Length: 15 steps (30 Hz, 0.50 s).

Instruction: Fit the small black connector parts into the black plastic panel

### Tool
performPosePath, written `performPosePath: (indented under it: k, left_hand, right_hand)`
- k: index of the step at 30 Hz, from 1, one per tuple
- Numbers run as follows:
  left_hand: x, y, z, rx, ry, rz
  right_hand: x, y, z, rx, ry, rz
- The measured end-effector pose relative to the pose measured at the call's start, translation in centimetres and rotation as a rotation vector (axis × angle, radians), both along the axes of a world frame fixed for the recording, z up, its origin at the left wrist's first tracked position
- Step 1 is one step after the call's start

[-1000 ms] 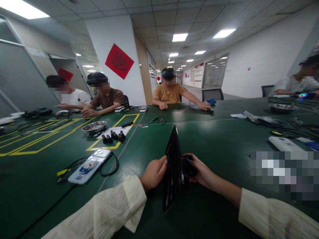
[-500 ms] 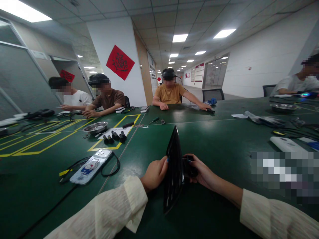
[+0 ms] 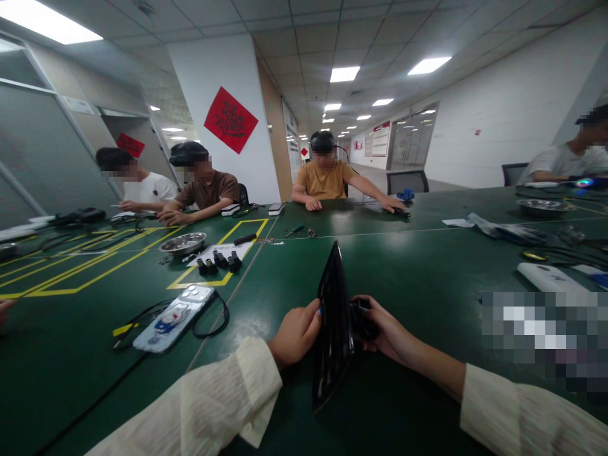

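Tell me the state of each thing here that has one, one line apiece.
Black panel: held upright, nearly edge-on
Left hand: gripping the panel
Black part: partly hidden
Right hand: gripping that part
Phone: lying camera side up
Black cable: looped beside the phone
Nearer metal bowl: upright
Headset opposite: worn
Ceiling lights: on

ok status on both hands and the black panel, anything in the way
Left hand gripping black panel; right hand holding black part at its right. Panel steeply upright. Phone lies apart, left.

My left hand grips a glossy black panel near six o'clock, my right hand a black part; smartphone at eight.
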<state>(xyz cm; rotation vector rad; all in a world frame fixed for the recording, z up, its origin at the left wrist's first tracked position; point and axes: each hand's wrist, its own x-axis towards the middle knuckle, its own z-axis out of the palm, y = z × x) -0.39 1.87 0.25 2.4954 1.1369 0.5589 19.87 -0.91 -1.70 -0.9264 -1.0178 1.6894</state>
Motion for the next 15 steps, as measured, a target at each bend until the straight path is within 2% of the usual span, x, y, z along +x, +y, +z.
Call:
performPosePath:
  k: [15]
  left_hand:
    - [0.14,0.01,0.28,-0.026,-0.001,-0.015]
  right_hand:
    - [0.06,0.02,0.0,-0.011,-0.007,0.012]
